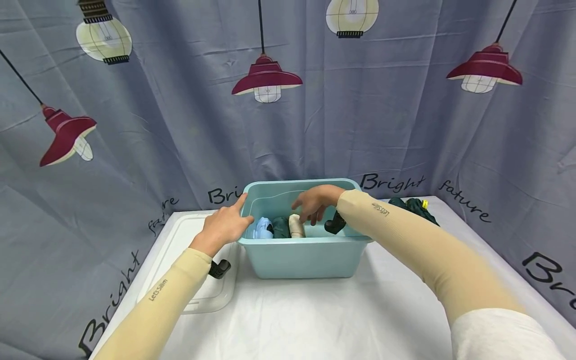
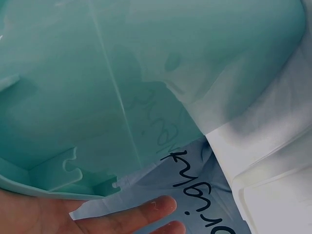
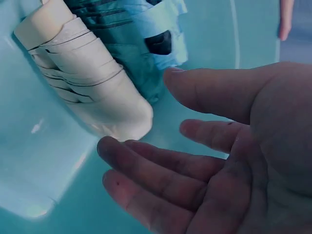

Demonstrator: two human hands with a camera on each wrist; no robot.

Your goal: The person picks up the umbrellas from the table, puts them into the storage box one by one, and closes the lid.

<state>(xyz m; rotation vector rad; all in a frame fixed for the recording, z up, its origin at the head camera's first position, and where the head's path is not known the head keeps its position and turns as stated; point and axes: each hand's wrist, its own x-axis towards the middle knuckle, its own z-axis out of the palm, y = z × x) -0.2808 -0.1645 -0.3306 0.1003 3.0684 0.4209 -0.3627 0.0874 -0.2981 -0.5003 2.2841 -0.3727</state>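
A light teal bin point(image 1: 306, 260) stands in the middle of the table. Inside, toward its left, a light blue folded umbrella point(image 1: 263, 229), a dark green one point(image 1: 281, 227) and a cream one point(image 1: 296, 226) lie side by side. My right hand point(image 1: 317, 201) reaches down into the bin, its fingers loosely bent with nothing in them. In the right wrist view, the fingertips point(image 3: 109, 148) are close to the rounded end of the cream umbrella. My left hand point(image 1: 225, 225) rests at the bin's left rim, fingers extended along its outside.
A translucent lid point(image 1: 211, 302) lies on the white table left of the bin. Behind my right forearm, at the back right, sits a dark green bundled fabric item point(image 1: 416, 206) with a yellow part. A grey-blue printed curtain point(image 1: 198, 125) hangs around the table.
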